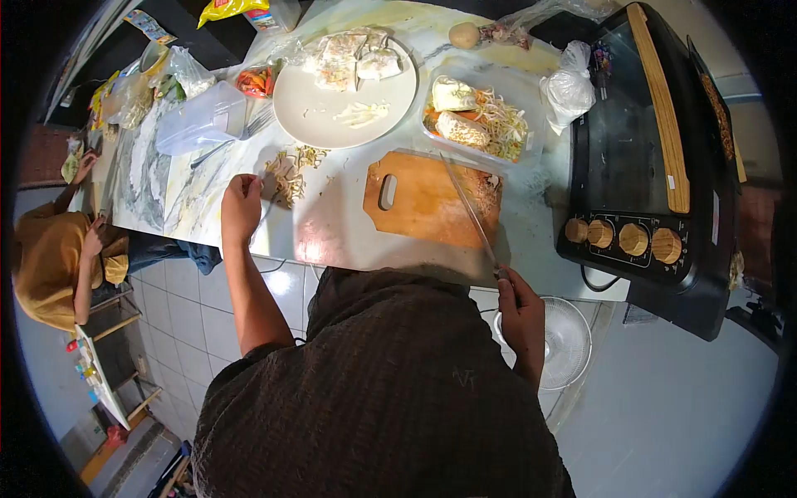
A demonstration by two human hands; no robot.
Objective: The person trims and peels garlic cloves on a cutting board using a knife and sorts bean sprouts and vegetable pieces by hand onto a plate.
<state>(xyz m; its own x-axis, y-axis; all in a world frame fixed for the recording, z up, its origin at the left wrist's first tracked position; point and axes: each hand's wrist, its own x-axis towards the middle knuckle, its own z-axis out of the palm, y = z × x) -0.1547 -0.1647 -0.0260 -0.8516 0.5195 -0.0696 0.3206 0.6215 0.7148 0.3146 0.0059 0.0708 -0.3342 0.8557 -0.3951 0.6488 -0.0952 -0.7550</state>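
Observation:
My right hand (520,311) grips the handle of a long knife (471,203), whose blade slants over the right part of a wooden cutting board (432,199). Wet marks and small scraps show on the board. At the table's front edge, my left hand (242,202) is closed with its fingers curled. Whatever it may hold is hidden. Just right of it lies a small heap of bean sprouts (290,176) on the tabletop. Behind the board stands a clear plastic container (531,153) with bean sprouts, orange pieces and pale blocks that look like tofu or tempeh.
A large plate (290,112) bears flat white wraps and pale strips. An empty-looking plastic box (199,120), a fork and food bags are at the left. A black oven (623,149) with wooden knobs stands right. Another person (54,266) sits at the far left; a fan (569,340) is below.

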